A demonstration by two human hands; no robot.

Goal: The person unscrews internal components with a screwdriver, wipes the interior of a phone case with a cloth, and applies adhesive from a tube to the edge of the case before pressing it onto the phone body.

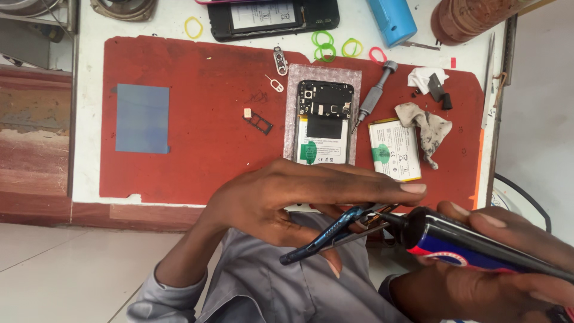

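Note:
My left hand (287, 197) holds a thin dark blue phone frame piece (326, 236) edge-on, fingers stretched over it. My right hand (496, 263) grips a black glue tube (472, 242) with a red and blue label, its nozzle touching the frame's upper edge. Beyond the hands, an opened phone (323, 122) with its back removed lies on a red work mat (197, 119), its battery and circuit board exposed.
A loose battery (391, 149), a dirty cloth (427, 125), a grey screwdriver (373, 96), a SIM tray (258, 122) and an ejector pin (275, 84) lie on the mat. A blue sheet (142, 118) sits left. Rubber bands (326, 46), another phone (272, 18) and a blue cylinder (391, 21) lie behind.

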